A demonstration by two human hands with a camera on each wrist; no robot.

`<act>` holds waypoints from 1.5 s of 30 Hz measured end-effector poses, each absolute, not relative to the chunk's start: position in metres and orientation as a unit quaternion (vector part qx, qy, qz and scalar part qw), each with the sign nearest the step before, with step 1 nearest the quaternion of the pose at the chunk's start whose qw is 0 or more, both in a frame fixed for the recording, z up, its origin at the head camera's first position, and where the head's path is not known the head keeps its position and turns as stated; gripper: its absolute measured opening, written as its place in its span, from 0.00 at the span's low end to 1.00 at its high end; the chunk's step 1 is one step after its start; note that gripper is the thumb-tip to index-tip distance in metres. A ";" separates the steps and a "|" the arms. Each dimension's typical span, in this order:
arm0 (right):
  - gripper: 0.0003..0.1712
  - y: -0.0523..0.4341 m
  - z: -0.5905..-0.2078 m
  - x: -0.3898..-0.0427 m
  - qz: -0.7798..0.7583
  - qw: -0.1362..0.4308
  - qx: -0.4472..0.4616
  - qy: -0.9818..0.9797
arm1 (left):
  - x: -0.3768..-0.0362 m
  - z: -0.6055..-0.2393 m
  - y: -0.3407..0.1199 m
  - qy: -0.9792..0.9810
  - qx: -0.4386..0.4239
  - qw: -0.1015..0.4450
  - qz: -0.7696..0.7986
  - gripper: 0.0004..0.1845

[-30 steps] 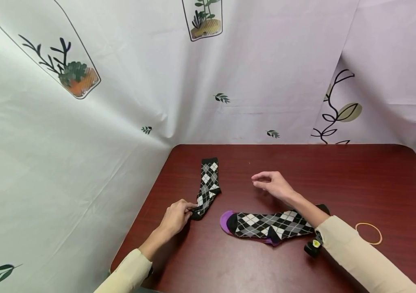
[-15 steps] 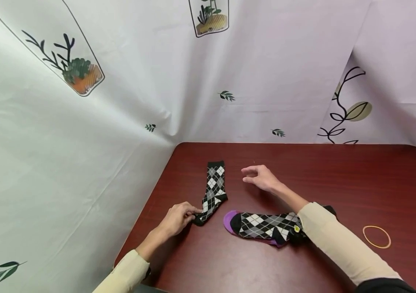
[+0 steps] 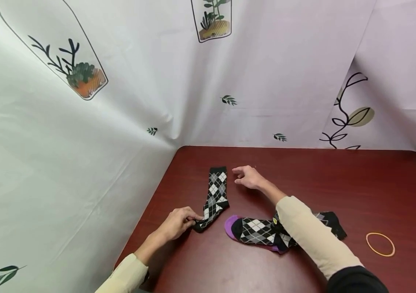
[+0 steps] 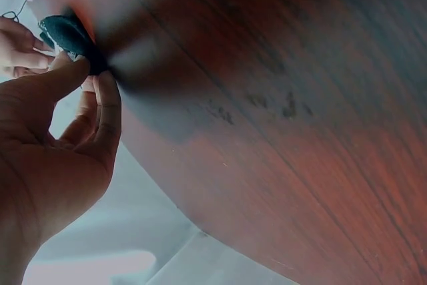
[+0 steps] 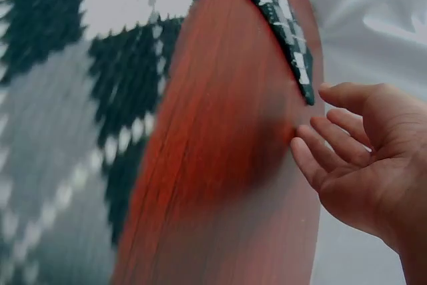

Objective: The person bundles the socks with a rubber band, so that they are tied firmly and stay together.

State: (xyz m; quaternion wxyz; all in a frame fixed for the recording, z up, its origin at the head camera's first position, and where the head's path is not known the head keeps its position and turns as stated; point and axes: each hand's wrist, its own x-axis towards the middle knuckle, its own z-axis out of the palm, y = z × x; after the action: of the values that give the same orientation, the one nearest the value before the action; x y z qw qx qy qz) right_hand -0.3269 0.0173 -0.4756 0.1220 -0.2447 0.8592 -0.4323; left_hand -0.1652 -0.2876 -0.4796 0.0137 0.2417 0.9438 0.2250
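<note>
The left hand (image 3: 178, 223) pinches the black toe end of the long sock (image 3: 215, 197), thumb and fingers curled on the cloth, and holds it down on the bench (image 3: 339, 183). This sock lies flat and straight, its cuff pointing to the far wall. The right hand (image 3: 248, 178) has come across since a moment ago: it was well to the right of the long sock, and now it hovers just beside the cuff, not touching it. Its fingers are loose and a little bent, and it holds nothing. That looks like a reach for the cuff while the other end stays pinned. Just to the right of the long sock's toe lies the purple-toed sock (image 3: 257, 231), on its side, with the right sleeve (image 3: 310, 232) over part of it. Far to the right of the long sock lies a rubber band (image 3: 380, 244).
</note>
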 end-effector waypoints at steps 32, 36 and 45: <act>0.32 -0.035 -0.487 -0.339 -0.323 0.107 -0.171 0.925 | -0.166 -0.481 -0.288 0.940 0.247 0.013 0.235 0.19; 0.32 -0.038 -0.489 -0.339 -0.330 0.098 -0.156 0.926 | -0.166 -0.482 -0.288 0.940 0.247 0.015 0.236 0.18; 0.29 -0.038 -0.488 -0.339 -0.385 0.077 -0.141 0.909 | -0.167 -0.481 -0.288 0.944 0.236 0.009 0.231 0.18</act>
State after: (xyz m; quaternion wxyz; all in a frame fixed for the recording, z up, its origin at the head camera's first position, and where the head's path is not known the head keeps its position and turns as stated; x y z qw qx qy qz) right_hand -0.3389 -0.0384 -0.4879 0.0771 -0.1415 0.9087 -0.3851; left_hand -0.1668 -0.2876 -0.4810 0.0092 0.2356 0.9440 0.2307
